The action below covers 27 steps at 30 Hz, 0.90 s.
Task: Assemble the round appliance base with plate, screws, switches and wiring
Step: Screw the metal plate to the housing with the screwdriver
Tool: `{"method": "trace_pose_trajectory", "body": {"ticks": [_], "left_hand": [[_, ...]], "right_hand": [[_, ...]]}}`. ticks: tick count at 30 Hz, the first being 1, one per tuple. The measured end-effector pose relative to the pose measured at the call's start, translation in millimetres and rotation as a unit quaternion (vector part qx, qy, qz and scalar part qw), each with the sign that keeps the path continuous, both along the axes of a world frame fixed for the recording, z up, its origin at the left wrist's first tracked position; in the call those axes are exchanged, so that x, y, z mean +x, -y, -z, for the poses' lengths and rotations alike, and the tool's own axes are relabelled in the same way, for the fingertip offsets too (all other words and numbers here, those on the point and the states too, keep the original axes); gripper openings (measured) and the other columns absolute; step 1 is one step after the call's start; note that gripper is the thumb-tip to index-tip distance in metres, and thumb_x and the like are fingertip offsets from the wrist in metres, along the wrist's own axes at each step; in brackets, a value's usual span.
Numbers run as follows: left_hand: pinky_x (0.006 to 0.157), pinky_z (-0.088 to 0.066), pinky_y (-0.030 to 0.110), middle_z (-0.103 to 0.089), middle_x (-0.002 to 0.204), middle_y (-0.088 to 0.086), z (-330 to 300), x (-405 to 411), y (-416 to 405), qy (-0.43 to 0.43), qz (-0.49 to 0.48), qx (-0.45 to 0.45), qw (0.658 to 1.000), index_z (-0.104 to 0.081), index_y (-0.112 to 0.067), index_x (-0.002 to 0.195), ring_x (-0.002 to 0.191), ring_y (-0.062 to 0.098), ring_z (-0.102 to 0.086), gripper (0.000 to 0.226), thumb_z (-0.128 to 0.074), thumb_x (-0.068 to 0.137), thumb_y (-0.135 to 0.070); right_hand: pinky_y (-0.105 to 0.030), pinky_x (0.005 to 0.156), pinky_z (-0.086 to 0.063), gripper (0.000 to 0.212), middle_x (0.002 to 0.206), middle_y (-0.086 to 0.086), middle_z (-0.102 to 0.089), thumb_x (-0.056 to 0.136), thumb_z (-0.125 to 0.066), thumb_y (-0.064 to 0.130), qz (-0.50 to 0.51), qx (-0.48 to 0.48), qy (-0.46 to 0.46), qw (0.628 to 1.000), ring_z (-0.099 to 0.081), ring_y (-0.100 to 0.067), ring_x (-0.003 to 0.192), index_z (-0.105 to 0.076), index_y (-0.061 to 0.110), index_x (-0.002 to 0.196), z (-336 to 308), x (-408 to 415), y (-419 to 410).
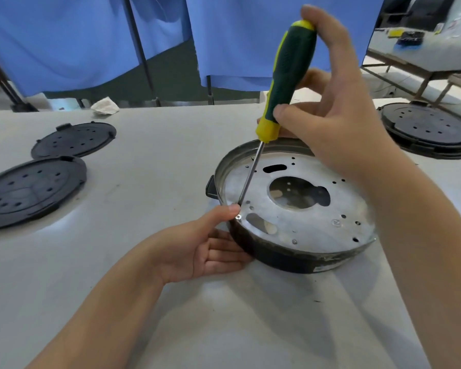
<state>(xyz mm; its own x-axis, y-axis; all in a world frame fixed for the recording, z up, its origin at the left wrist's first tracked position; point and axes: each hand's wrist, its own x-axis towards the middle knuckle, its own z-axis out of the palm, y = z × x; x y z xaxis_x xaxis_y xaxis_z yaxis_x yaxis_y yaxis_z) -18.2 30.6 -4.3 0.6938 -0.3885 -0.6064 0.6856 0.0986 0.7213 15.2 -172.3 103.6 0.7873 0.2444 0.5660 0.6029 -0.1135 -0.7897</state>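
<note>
Right hand [338,123] grips one screwdriver [285,83]; its tip meets one screw [238,217] beside the open left hand [210,249] bracing the base [290,259]. Two black covers [32,190] lie beyond.

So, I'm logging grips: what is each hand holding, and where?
Right hand grips the screwdriver by its handle; left hand steadies the round base at its rim.
</note>
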Motion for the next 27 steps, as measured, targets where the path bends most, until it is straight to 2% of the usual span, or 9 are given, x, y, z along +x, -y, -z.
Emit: {"method": "trace_pose_trajectory", "body": {"ticks": [5,10,14,20,27], "left_hand": [[0.07,-0.06,0.032,-0.072,0.105,0.024,-0.1,0.3,1.1,-0.001,-0.002,0.007,1.0,-0.06,0.007,0.113,0.096,0.029,-0.072,0.089,-0.081,0.047,-0.049],[0.071,-0.061,0.032,-0.072,0.105,0.023,-1.1,0.3,2.5,0.005,-0.001,0.018,1.0,-0.059,0.006,0.113,0.096,0.029,-0.072,0.09,-0.08,0.046,-0.05],[0.07,-0.061,0.031,-0.072,0.104,0.023,-1.7,-0.4,3.7,0.006,-0.007,0.023,1.0,-0.058,0.007,0.113,0.095,0.029,-0.073,0.092,-0.08,0.045,-0.05],[0.068,-0.06,0.031,-0.073,0.102,0.023,-2.4,-1.9,4.0,0.009,-0.009,0.028,1.0,-0.058,0.007,0.113,0.094,0.029,-0.073,0.091,-0.08,0.046,-0.051],[0.068,-0.06,0.031,-0.073,0.103,0.023,-3.0,-2.6,3.9,0.011,-0.008,0.025,1.0,-0.058,0.007,0.114,0.095,0.028,-0.073,0.091,-0.08,0.046,-0.051]], "right_hand": [[-0.034,0.073,-0.059,0.078,0.099,-0.01,-0.054,0.084,-0.053,-0.009,-0.023,-0.001,0.0,1.0,-0.071,-0.031,0.069,-0.021,0.025,0.146,1.3,-3.1,-3.7],[-0.033,0.073,-0.059,0.078,0.104,-0.008,-0.052,0.083,-0.053,-0.011,-0.032,-0.014,0.004,0.999,-0.068,-0.032,0.08,-0.022,0.024,0.146,1.5,-3.2,-6.7],[-0.033,0.073,-0.059,0.077,0.105,-0.015,-0.052,0.083,-0.052,-0.01,-0.031,-0.024,0.007,0.999,-0.068,-0.036,0.074,-0.022,0.024,0.145,0.3,-5.3,-7.5],[-0.033,0.074,-0.059,0.077,0.105,-0.019,-0.052,0.084,-0.052,-0.009,-0.029,-0.029,0.002,0.999,-0.07,-0.033,0.069,-0.022,0.026,0.145,-1.3,-6.2,-4.5],[-0.03,0.073,-0.059,0.077,0.101,-0.009,-0.053,0.084,-0.054,-0.009,-0.029,-0.041,0.014,0.999,-0.069,-0.024,0.072,-0.022,0.025,0.145,-2.2,-7.2,-5.7]]}}
